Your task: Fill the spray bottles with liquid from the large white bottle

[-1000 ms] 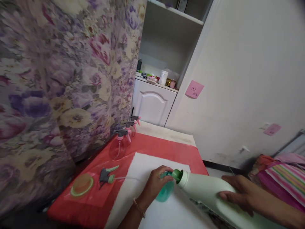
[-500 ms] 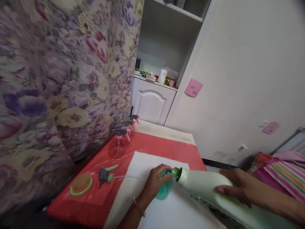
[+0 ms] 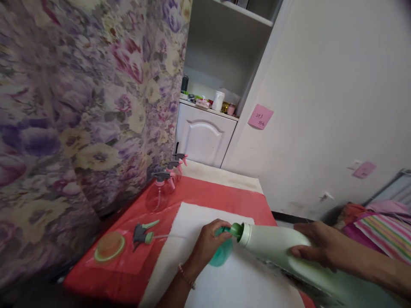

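My left hand (image 3: 210, 240), with a beaded bracelet on the wrist, is closed round the neck of a translucent green spray bottle (image 3: 222, 254) that stands on a white sheet (image 3: 192, 211). In my right hand (image 3: 316, 248) is a large pale green jug (image 3: 272, 239), tilted so that its mouth points left. The green spout (image 3: 236, 230) in that mouth reaches the top of the small bottle. Whether liquid flows cannot be made out. A grey and green spray head (image 3: 143, 236) with a thin tube lies to the left of my left hand.
Several clear spray bottles (image 3: 158, 197) with pink triggers stand along the table's left edge. A round green-rimmed lid (image 3: 109, 247) lies on the red tablecloth (image 3: 218, 196). Beyond are a white cabinet (image 3: 205, 136) and a floral curtain (image 3: 96, 107); striped cloth (image 3: 385, 235) is at the right.
Both hands keep their holds. The jug, its spout and the green bottle sit almost exactly as before; the view has shifted very slightly.
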`<action>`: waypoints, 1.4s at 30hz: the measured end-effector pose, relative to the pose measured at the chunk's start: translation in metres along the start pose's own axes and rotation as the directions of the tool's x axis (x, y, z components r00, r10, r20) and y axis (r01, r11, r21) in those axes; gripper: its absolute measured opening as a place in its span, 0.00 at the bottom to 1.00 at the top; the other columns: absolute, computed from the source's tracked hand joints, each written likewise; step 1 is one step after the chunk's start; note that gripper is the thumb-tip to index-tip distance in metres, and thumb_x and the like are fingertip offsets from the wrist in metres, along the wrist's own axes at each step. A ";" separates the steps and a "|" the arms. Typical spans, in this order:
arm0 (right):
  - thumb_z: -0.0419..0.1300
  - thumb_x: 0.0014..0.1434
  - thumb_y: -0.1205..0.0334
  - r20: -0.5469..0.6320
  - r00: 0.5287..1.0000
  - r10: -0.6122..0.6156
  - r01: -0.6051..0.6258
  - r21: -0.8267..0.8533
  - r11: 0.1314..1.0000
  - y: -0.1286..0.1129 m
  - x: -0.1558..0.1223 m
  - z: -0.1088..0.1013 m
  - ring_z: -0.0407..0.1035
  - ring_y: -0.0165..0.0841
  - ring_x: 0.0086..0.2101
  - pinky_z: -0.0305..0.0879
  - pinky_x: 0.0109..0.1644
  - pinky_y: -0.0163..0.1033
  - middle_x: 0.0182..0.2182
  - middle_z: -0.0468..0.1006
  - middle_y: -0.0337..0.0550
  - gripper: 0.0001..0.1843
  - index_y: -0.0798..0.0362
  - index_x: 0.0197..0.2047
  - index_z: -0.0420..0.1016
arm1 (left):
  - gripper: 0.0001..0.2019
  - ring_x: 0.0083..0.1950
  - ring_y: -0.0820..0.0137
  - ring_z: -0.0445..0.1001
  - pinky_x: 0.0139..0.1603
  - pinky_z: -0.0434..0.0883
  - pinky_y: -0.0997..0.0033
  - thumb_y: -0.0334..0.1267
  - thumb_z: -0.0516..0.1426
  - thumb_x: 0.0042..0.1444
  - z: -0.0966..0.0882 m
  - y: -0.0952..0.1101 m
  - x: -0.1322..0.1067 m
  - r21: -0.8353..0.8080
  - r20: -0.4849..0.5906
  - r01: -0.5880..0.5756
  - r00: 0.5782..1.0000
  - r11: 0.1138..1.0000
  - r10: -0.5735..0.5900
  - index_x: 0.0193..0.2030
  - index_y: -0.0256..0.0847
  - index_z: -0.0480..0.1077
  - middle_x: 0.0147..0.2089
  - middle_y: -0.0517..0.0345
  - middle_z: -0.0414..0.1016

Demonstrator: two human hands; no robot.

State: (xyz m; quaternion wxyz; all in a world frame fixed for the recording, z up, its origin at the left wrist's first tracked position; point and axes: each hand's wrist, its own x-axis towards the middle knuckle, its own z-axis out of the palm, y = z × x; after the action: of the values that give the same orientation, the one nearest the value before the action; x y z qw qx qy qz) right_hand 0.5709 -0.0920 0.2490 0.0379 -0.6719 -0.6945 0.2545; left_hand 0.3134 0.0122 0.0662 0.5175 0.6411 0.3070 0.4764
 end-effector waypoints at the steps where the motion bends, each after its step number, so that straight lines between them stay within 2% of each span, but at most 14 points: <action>1: 0.60 0.56 0.39 -0.003 1.000 -0.005 0.005 0.003 1.000 0.000 0.000 0.000 0.63 0.28 0.23 0.53 0.20 0.29 0.24 0.71 0.38 0.23 0.53 0.32 0.74 | 0.08 0.44 0.64 0.75 0.47 0.68 0.69 0.33 0.59 0.50 0.000 0.000 0.000 0.002 0.001 -0.001 1.000 1.000 0.001 0.37 0.40 0.77 0.40 0.55 0.80; 12: 0.56 0.58 0.37 0.025 1.000 -0.012 0.015 -0.124 0.992 -0.010 -0.003 -0.005 0.65 0.28 0.25 0.55 0.21 0.30 0.25 0.71 0.39 0.26 0.55 0.33 0.71 | 0.08 0.45 0.63 0.76 0.48 0.68 0.68 0.33 0.60 0.50 0.001 0.000 0.001 0.015 -0.002 -0.005 1.000 1.000 0.005 0.37 0.41 0.78 0.39 0.55 0.79; 21: 0.57 0.59 0.41 0.012 1.000 -0.024 0.026 -0.159 0.987 -0.011 -0.003 -0.006 0.64 0.28 0.25 0.54 0.23 0.32 0.25 0.71 0.38 0.22 0.54 0.33 0.70 | 0.08 0.44 0.64 0.75 0.47 0.68 0.69 0.33 0.60 0.51 0.001 -0.001 0.001 0.013 0.006 -0.009 1.000 1.000 0.009 0.38 0.41 0.77 0.40 0.56 0.79; 26: 0.57 0.59 0.40 0.001 0.999 -0.042 0.041 -0.188 0.981 -0.010 -0.002 -0.007 0.63 0.29 0.26 0.55 0.26 0.34 0.26 0.72 0.38 0.23 0.54 0.32 0.70 | 0.08 0.45 0.64 0.75 0.48 0.68 0.69 0.33 0.59 0.51 0.001 -0.004 0.002 0.011 0.008 -0.013 1.000 1.000 0.013 0.39 0.42 0.77 0.40 0.57 0.79; 42: 0.56 0.59 0.40 0.000 0.998 -0.056 0.055 -0.211 0.976 -0.011 -0.002 -0.009 0.63 0.30 0.26 0.54 0.28 0.36 0.26 0.72 0.37 0.22 0.52 0.33 0.70 | 0.08 0.44 0.64 0.75 0.48 0.68 0.68 0.32 0.59 0.50 0.001 -0.007 0.001 0.006 0.004 -0.003 1.000 1.000 0.003 0.38 0.41 0.77 0.40 0.55 0.79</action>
State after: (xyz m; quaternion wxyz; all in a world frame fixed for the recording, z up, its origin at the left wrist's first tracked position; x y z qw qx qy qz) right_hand 0.5647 -0.0912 0.2616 -0.0246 -0.6533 -0.7360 0.1762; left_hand 0.3160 0.0148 0.0601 0.5152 0.6442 0.3065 0.4751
